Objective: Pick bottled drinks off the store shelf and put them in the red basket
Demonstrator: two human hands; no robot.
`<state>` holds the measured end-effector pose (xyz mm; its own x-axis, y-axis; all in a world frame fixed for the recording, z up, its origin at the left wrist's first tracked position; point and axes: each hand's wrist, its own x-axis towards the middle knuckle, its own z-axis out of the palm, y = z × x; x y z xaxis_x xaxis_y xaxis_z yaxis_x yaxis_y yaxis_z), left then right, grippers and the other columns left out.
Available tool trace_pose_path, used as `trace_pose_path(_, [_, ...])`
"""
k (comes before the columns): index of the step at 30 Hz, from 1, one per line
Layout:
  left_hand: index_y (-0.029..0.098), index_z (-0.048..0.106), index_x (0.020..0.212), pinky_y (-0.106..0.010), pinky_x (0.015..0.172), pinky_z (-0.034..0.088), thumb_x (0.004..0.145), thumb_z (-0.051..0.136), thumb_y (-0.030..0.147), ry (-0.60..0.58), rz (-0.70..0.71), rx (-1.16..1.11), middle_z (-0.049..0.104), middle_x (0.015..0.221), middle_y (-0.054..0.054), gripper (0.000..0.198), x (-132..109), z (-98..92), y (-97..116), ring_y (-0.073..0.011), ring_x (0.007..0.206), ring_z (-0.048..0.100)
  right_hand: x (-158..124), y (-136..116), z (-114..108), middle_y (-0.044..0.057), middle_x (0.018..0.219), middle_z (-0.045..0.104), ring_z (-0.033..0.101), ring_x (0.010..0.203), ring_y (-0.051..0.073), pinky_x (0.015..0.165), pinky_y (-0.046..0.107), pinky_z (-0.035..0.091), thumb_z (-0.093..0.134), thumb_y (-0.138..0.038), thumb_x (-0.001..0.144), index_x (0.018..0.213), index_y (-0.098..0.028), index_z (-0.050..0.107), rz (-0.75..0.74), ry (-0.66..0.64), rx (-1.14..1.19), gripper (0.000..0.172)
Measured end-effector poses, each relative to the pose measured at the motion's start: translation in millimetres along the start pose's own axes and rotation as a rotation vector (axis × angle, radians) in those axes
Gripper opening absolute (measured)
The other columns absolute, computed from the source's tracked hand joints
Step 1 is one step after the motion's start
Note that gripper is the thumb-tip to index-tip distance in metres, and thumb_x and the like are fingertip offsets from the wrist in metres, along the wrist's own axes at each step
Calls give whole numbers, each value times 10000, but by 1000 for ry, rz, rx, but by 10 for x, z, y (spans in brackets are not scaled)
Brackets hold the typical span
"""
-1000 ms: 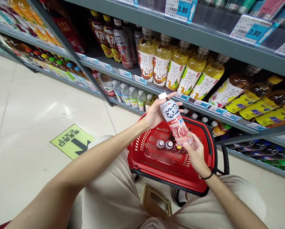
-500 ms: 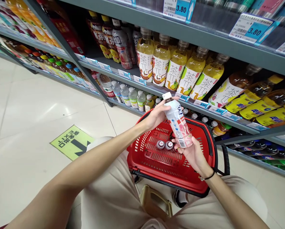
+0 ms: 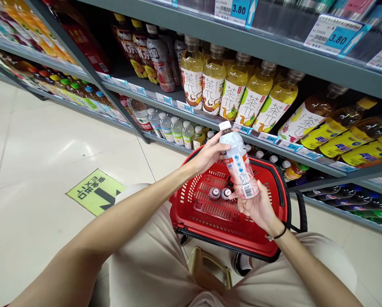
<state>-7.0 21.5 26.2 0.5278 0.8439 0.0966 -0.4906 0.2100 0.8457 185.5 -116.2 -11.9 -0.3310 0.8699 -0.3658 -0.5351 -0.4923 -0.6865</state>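
Observation:
Between my two hands is a drink bottle (image 3: 238, 164) with a white cap and a pale blue and pink label, tilted with its cap toward the shelf. My left hand (image 3: 211, 152) grips it near the neck, fingers partly hidden behind it. Around its base curls my right hand (image 3: 256, 205), a dark band at the wrist. Below the bottle stands a red shopping basket (image 3: 191, 213) with slotted walls. Two bottles with pale round caps (image 3: 214, 193) show inside it, and the held bottle and right hand cover part of its inside.
Ahead runs a grey shelf (image 3: 184, 106) with yellow tea bottles (image 3: 235, 89) in a row and small capped bottles (image 3: 176, 130) lower down. The basket's black handle (image 3: 301, 211) sticks out to the right. A green floor sign (image 3: 94, 192) lies on the left tiles.
The bottle has turned about its length, so the label's barcode and blue round marks face me more. Both hands still hold it over the basket.

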Motion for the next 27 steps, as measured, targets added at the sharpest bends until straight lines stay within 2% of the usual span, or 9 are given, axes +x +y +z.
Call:
trace_pose_path(6, [264, 604, 1412, -372, 925, 516, 797, 757, 366, 29, -23, 70, 666, 1331, -79, 642, 14, 5, 3, -248, 1110, 634, 10, 29, -41, 145, 943, 803, 614, 481, 142, 372, 202, 360, 506, -711, 960, 1108, -166, 718, -5, 5, -31, 603])
trace_pose_path(12, [212, 648, 1316, -351, 856, 571, 763, 784, 354, 0, -37, 215, 706, 1244, -80, 587, 43, -40, 160, -242, 1065, 673, 46, 41, 1, 125, 980, 790, 551, 524, 145, 419, 240, 369, 461, -718, 973, 1099, -209, 693, -17, 98, -91, 573])
trace_pose_path(16, [137, 695, 1085, -390, 759, 617, 837, 734, 535, 87, -68, 484, 735, 998, -99, 471, 95, -164, 258, -257, 897, 726, 70, 32, 22, 130, 1108, 771, 660, 750, 187, 588, 270, 505, 546, -684, 956, 1197, -202, 691, -30, 121, -84, 558])
trace_pose_path(18, [122, 702, 979, -392, 703, 626, 892, 652, 626, 126, -149, 575, 725, 862, -100, 514, 117, -257, 288, -244, 786, 731, 84, 35, 13, 128, 1152, 761, 688, 840, 192, 682, 278, 543, 612, -621, 955, 1241, -193, 677, -33, 79, -56, 519])
trace_pose_path(20, [119, 713, 921, -377, 669, 630, 908, 619, 660, 116, -215, 609, 723, 800, -102, 549, 121, -338, 319, -231, 733, 727, 104, 50, -12, 126, 1150, 754, 708, 872, 195, 705, 284, 560, 666, -562, 951, 1246, -179, 664, -10, 31, -68, 483])
trace_pose_path(23, [113, 721, 854, -345, 633, 624, 868, 683, 626, 92, -263, 664, 728, 767, -100, 515, 95, -387, 373, -211, 692, 713, 144, 102, -94, 117, 1118, 748, 736, 873, 209, 671, 298, 597, 766, -478, 897, 1197, -166, 647, 55, 8, -233, 449])
trace_pose_path(27, [121, 763, 889, -309, 575, 579, 739, 802, 539, 21, -403, 853, 744, 797, -95, 446, 34, -349, 374, -208, 675, 694, 197, 184, -284, 28, 904, 743, 710, 669, 162, 532, 263, 589, 880, -338, 751, 1167, -187, 601, 75, 86, -556, 524])
